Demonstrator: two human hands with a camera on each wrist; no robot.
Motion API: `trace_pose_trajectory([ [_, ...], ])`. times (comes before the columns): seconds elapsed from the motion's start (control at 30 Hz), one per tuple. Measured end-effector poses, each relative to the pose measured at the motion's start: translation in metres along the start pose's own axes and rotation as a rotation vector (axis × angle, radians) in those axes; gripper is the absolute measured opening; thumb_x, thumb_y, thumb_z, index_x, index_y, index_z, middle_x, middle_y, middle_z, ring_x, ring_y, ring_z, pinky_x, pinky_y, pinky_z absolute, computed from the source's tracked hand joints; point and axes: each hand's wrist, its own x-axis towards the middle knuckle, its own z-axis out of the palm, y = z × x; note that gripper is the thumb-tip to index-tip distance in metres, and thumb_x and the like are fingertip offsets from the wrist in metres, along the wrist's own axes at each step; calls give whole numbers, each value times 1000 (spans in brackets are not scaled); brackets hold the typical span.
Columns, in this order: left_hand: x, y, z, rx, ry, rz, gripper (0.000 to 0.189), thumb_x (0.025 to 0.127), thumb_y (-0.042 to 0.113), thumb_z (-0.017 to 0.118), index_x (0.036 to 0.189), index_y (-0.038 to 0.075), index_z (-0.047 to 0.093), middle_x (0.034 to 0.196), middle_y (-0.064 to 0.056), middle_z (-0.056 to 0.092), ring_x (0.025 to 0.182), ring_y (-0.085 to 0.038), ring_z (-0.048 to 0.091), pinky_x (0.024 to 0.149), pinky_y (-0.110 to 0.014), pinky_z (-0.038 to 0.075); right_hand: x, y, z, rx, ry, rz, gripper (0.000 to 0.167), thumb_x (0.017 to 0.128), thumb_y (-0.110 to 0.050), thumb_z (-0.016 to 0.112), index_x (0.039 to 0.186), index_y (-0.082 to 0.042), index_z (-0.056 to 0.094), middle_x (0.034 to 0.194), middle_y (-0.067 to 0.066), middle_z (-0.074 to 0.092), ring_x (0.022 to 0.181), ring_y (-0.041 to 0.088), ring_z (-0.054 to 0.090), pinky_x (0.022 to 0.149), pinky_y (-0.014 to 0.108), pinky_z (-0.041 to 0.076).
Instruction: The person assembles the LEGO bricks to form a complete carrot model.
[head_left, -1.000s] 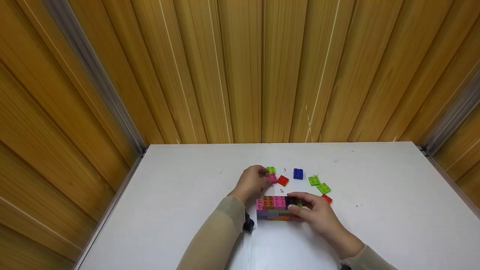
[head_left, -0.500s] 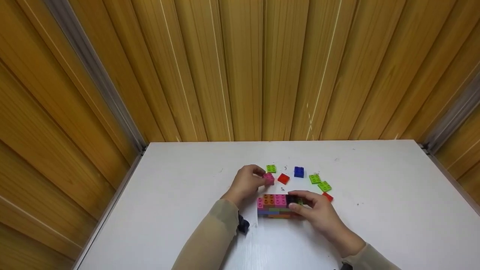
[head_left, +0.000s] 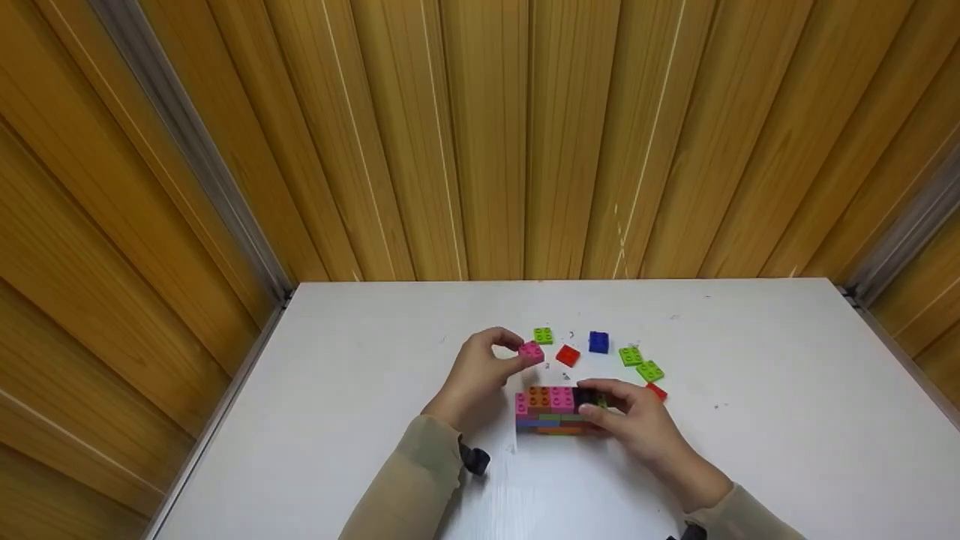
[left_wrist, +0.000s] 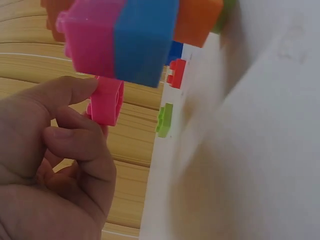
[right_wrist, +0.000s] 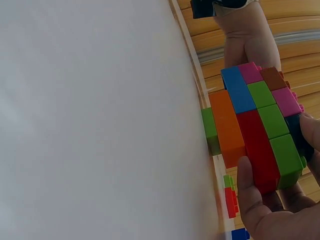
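My left hand (head_left: 480, 367) pinches a pink toy brick (head_left: 531, 352) between thumb and fingertips, lifted above the table. In the left wrist view that pink brick (left_wrist: 106, 101) shows its hollow underside edge. My right hand (head_left: 637, 420) grips the right end of a wall of stacked building bricks (head_left: 551, 401), thumb in front and fingers behind. Pink, brown and black bricks make up its top row. The right wrist view shows the wall's layers (right_wrist: 252, 125) in green, blue, red and orange, with a green brick at the bottom. The fingers cover part of the right end.
Behind the wall on the white table (head_left: 337, 390) lie loose bricks: a light green one (head_left: 543, 335), a red one (head_left: 568, 355) and a blue one (head_left: 598, 342). Two more green bricks (head_left: 631, 356) and another red brick (head_left: 656, 391) are by the right hand. Wood-patterned panels (head_left: 480, 150) enclose the table.
My left hand has drawn the pink brick up and to the left, away from the light green brick beside it. My right hand keeps its grip on the wall of bricks.
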Motion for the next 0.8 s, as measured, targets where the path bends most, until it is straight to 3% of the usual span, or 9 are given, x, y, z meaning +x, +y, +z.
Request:
trace_pose_trajectory([
  [0.2, -16, 13, -8, -9, 9, 64, 32, 101, 38, 88, 125, 22, 77, 132, -1, 73, 90, -19, 65, 80, -33, 63, 0, -1, 0, -1, 4, 5, 47, 103, -28, 86, 145, -11, 76, 153, 11, 72, 149, 35, 64, 119, 46, 59],
  [0.47, -28, 24, -12, -22, -10, 54, 35, 98, 47, 89, 124, 26, 77, 131, 3, 74, 91, -19, 66, 85, -35, 63, 1, 1, -1, -3, -13, -5, 48, 103, -31, 86, 146, -13, 76, 156, 11, 71, 152, 38, 62, 124, 54, 54],
  [0.67, -36, 29, -14, -11, -36, 99, 30, 99, 45, 89, 121, 28, 77, 128, 6, 75, 79, -17, 61, 78, -33, 56, 1, 1, -2, -9, -25, -9, 48, 103, -33, 85, 147, -14, 75, 156, 10, 70, 154, 38, 60, 125, 56, 54],
  [0.8, -39, 31, -14, 11, -49, 114, 28, 98, 45, 89, 118, 30, 78, 125, 8, 75, 80, -16, 62, 75, -32, 54, 2, 2, -3, -16, -26, -19, 48, 104, -32, 85, 147, -14, 75, 156, 10, 71, 152, 38, 61, 123, 55, 55],
])
